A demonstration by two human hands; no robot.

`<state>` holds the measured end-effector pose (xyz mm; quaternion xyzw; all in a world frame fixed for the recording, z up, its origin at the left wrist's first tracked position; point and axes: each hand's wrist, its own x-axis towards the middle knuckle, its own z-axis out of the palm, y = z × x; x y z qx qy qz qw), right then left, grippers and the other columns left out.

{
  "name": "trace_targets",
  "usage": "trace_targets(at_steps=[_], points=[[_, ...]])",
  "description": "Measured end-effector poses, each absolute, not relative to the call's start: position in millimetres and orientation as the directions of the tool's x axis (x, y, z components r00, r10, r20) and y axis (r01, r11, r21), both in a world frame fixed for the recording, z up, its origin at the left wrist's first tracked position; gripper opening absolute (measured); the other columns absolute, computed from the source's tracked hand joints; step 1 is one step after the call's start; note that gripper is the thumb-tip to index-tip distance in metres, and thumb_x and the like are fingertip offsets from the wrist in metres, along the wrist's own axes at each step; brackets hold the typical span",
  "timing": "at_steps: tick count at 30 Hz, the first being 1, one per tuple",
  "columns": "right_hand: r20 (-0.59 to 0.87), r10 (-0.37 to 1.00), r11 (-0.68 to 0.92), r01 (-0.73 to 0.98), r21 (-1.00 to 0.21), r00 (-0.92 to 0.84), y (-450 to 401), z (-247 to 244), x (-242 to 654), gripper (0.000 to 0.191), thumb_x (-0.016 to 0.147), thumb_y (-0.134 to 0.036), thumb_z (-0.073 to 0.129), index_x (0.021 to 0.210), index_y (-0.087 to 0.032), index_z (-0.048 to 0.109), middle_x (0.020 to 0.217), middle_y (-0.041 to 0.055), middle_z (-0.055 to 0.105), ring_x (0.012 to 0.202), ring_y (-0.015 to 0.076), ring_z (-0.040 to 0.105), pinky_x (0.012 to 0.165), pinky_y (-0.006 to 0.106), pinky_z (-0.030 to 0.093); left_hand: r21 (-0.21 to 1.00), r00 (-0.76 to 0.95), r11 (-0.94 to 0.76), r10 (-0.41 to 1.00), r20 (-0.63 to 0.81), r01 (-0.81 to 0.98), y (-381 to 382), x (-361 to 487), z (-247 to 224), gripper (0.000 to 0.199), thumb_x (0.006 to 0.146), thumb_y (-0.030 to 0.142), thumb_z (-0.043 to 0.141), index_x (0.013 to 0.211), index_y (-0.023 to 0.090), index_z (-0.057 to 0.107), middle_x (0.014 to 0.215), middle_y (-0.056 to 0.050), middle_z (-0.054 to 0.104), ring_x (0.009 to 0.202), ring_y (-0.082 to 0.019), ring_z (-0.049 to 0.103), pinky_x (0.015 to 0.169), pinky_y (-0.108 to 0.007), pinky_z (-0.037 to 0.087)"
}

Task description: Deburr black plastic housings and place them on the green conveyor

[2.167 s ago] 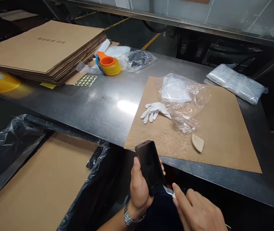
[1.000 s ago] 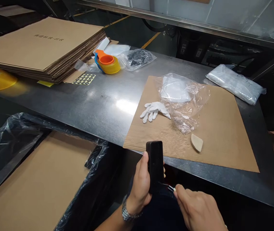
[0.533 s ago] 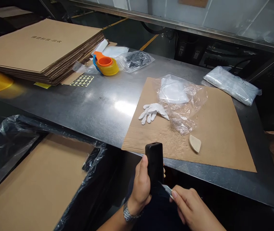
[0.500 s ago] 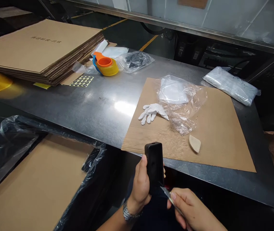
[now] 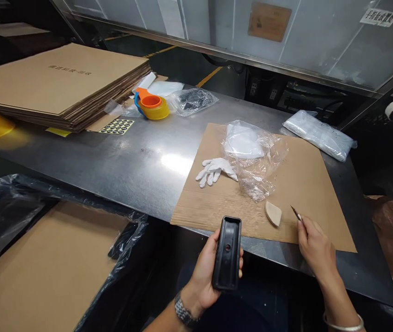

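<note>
My left hand is wrapped round a long black plastic part, held in front of the table edge with its hollow side and a small hole facing me. Over the right part of the cardboard sheet, my right hand grips a thin craft knife, its pointed blade aimed up and left. A beige wedge-shaped pad lies on the cardboard between the two hands. Farther back on the sheet are a white glove and a crumpled clear plastic bag with white material inside.
A stack of flat cardboard occupies the table's left end, with an orange-and-yellow tape dispenser beside it. A plastic-wrapped packet lies at the back right. Lower left stands a plastic-lined box with cardboard inside.
My right hand has moved the knife away from the black part, rightward and up over the cardboard. My left hand has turned the part so its hollow side faces me. The view has shifted slightly.
</note>
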<state>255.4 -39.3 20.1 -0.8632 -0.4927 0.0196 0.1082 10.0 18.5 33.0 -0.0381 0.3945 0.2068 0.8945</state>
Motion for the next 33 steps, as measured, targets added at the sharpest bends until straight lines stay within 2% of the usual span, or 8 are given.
trace_targets(at_steps=[5,10,16,18,21,25,30,33], points=[[0.146,0.858,-0.476,0.868,-0.138,0.493,-28,-1,275,0.03,0.09,-0.028,0.039,0.104,-0.016,0.063,0.081,0.0116,0.06,0.083,0.0266,0.054,0.061,0.033,0.037,0.065,0.637,0.937,0.283,-0.717,-0.343,16,16,39,0.06,0.087,0.053,0.033,0.069,0.005,0.063,0.062,-0.006,0.06,0.046,-0.013,0.057,0.04,-0.023,0.048],[0.181,0.873,-0.407,0.881,-0.24,0.453,-34,9,254,0.03,0.092,-0.029,0.035,0.105,-0.016,0.059,0.085,0.0095,0.061,0.078,0.0217,0.057,0.062,0.03,0.042,0.07,0.653,0.948,0.267,-0.709,-0.311,16,18,41,0.058,0.088,0.053,0.033,0.068,0.007,0.063,0.061,-0.006,0.061,0.045,-0.013,0.058,0.039,-0.023,0.048],[0.094,0.978,-0.072,0.728,-0.682,0.184,-49,48,185,0.022,0.092,-0.032,0.042,0.107,-0.021,0.054,0.08,0.002,0.061,0.07,0.0134,0.059,0.062,0.021,0.044,0.044,0.655,0.957,0.231,-0.72,-0.288,13,22,41,0.055,0.087,0.052,0.036,0.074,0.007,0.065,0.061,-0.007,0.063,0.045,-0.014,0.058,0.041,-0.025,0.047],[0.024,0.999,-0.001,0.65,-0.76,0.029,-52,57,164,0.014,0.089,-0.029,0.049,0.097,-0.021,0.056,0.078,0.0007,0.061,0.066,0.0124,0.058,0.06,0.02,0.043,0.014,0.656,0.951,0.223,-0.721,-0.308,12,23,43,0.053,0.088,0.049,0.036,0.072,0.007,0.064,0.058,-0.006,0.063,0.045,-0.014,0.058,0.045,-0.025,0.047],[-0.049,0.992,0.042,0.66,-0.75,-0.119,-53,64,145,0.008,0.085,-0.027,0.054,0.08,-0.02,0.056,0.067,-0.0019,0.057,0.057,0.0111,0.052,0.053,0.022,0.037,-0.018,0.644,0.931,0.237,-0.727,-0.364,11,25,46,0.046,0.089,0.043,0.039,0.061,0.011,0.059,0.052,-0.003,0.06,0.045,-0.012,0.056,0.048,-0.022,0.045],[-0.07,0.982,0.081,0.727,-0.682,-0.175,-53,62,137,0.016,0.082,-0.033,0.06,0.074,-0.02,0.054,0.065,-0.0027,0.058,0.055,0.0109,0.051,0.051,0.022,0.031,-0.004,0.586,0.923,0.24,-0.774,-0.384,9,25,47,0.043,0.088,0.041,0.044,0.056,0.013,0.054,0.047,0.0,0.056,0.04,-0.009,0.051,0.043,-0.02,0.039],[-0.077,0.985,0.071,0.777,-0.626,-0.152,-51,57,137,0.022,0.079,-0.035,0.064,0.067,-0.02,0.053,0.062,-0.0034,0.059,0.052,0.0106,0.052,0.049,0.023,0.028,0.011,0.575,0.922,0.251,-0.779,-0.388,6,24,45,0.044,0.089,0.04,0.041,0.059,0.013,0.055,0.05,-0.002,0.058,0.041,-0.01,0.054,0.044,-0.02,0.042],[-0.138,0.988,-0.027,0.784,-0.62,-0.075,-45,57,144,0.024,0.081,-0.037,0.061,0.065,-0.02,0.054,0.059,-0.0027,0.059,0.05,0.0114,0.052,0.048,0.023,0.029,0.049,0.575,0.95,0.226,-0.786,-0.307,1,24,45,0.044,0.089,0.045,0.04,0.066,0.012,0.058,0.052,-0.003,0.06,0.04,-0.011,0.054,0.042,-0.021,0.044]])
